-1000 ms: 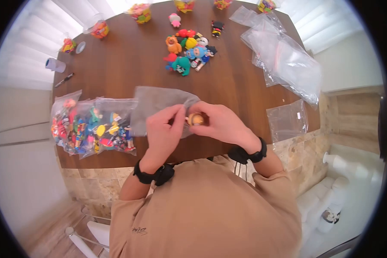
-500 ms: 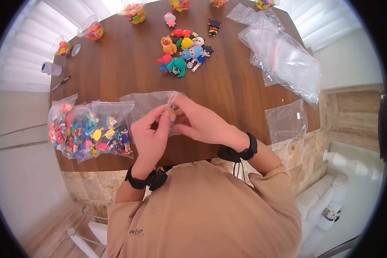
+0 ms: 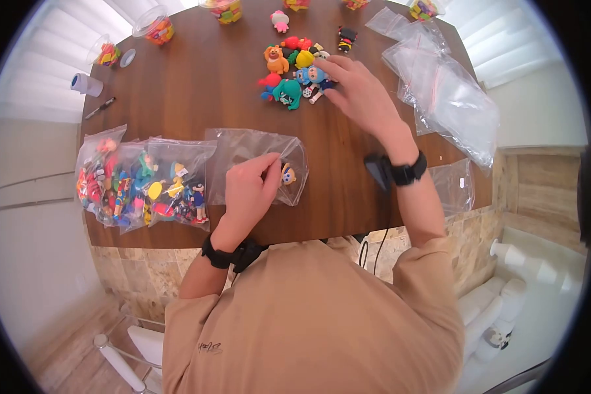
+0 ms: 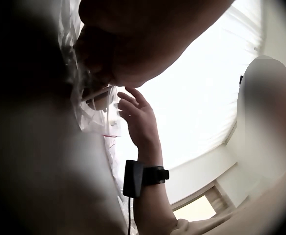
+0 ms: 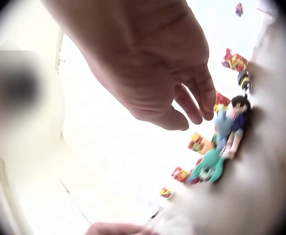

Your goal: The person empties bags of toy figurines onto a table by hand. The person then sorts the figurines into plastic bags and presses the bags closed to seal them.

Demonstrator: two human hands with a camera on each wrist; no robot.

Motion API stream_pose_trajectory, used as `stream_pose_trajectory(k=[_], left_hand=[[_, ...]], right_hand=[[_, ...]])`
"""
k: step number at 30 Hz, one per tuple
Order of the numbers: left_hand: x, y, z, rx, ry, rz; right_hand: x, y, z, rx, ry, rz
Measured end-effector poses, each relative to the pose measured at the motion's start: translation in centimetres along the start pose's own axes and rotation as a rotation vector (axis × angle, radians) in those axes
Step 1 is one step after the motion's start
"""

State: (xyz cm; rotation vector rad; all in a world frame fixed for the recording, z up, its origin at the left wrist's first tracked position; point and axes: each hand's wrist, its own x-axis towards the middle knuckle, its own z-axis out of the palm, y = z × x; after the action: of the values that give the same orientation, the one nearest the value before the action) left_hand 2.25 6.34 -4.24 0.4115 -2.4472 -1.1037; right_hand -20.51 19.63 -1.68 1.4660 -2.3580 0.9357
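Observation:
My left hand (image 3: pixel 251 185) pinches the mouth of a clear zip bag (image 3: pixel 233 148) lying on the table. A small toy figure with a tan and blue head (image 3: pixel 288 174) shows inside the bag, beside my fingertips. Farther up the table my right hand (image 3: pixel 368 98) reaches over a pile of toy figures, fingers loosely bent with nothing between them. Nearest those fingers are a light blue figure (image 5: pixel 223 125) and a dark-haired figure in blue (image 5: pixel 239 117). A teal figure (image 3: pixel 287 94) and an orange bear figure (image 3: pixel 276 60) lie at the pile's left side.
Filled bags of figures (image 3: pixel 144 187) lie on the left. Flat clear bags (image 3: pixel 440 92) are stacked at the right, with another bag (image 3: pixel 454 187) near the front edge. Cups of colourful pieces (image 3: pixel 156 27) line the far edge. A pen (image 3: pixel 100 108) rests at left.
The tan-headed figure went from my right hand into the bag. My right hand then left the bag and moved up and right to the pile. My left hand stays at the bag.

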Motion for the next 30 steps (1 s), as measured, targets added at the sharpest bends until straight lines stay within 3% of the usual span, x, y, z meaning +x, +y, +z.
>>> stream_pose_trajectory(k=[2, 6, 9, 11, 15, 17, 20, 21, 23, 24, 25, 27, 28, 30], left_hand=[[0.2, 0.2, 0.0, -0.105, -0.026, -0.108], [-0.2, 0.6, -0.2, -0.177, 0.071, -0.163], [0.1, 0.7, -0.8, -0.247, 0.103, -0.197], [0.5, 1.0, -0.9, -0.291, 0.073, -0.227], [1.0, 1.3, -0.7, -0.310, 0.019, -0.309], [1.5, 1.7, -0.4, -0.434, 0.071, -0.321], [1.9, 2.1, -0.6, -0.428, 0.072, -0.339], [2.0, 2.6, -0.7, -0.435, 0.069, -0.334], [1.6, 3.4, -1.2, -0.256, 0.028, -0.204], [1.4, 3.4, -1.1, -0.258, 0.024, -0.200], [1.3, 3.3, -1.1, -0.179, 0.054, -0.125], [1.0, 3.1, -1.1, -0.097, 0.088, -0.055], [0.8, 3.0, -1.1, -0.071, 0.086, -0.032], [0.5, 2.5, -1.1, -0.042, 0.086, -0.011]], right_hand=[[0.7, 1.3, 1.4, -0.118, -0.128, -0.022], [0.8, 1.4, 1.1, -0.174, -0.174, -0.050], [-0.7, -0.3, -1.0, 0.000, -0.109, 0.086], [-2.5, -2.2, -2.9, 0.586, -0.194, 0.372], [-5.2, -4.8, -5.2, 0.580, -0.321, 0.257], [-5.6, -5.8, -5.1, 0.552, -0.520, 0.234], [-5.9, -6.9, -3.5, 0.511, -0.562, 0.213], [-5.8, -7.3, -2.9, 0.503, -0.559, 0.216], [-5.8, -8.5, -1.3, 0.625, -0.334, 0.322], [-6.2, -8.7, 0.1, 0.578, -0.286, 0.269], [-6.1, -8.6, 0.1, 0.576, -0.283, 0.269], [-5.6, -8.9, -0.4, 0.615, -0.523, 0.229], [-5.0, -8.1, -1.0, 0.504, -0.484, 0.212], [-3.1, -6.2, -2.1, 0.426, -0.301, 0.443]])
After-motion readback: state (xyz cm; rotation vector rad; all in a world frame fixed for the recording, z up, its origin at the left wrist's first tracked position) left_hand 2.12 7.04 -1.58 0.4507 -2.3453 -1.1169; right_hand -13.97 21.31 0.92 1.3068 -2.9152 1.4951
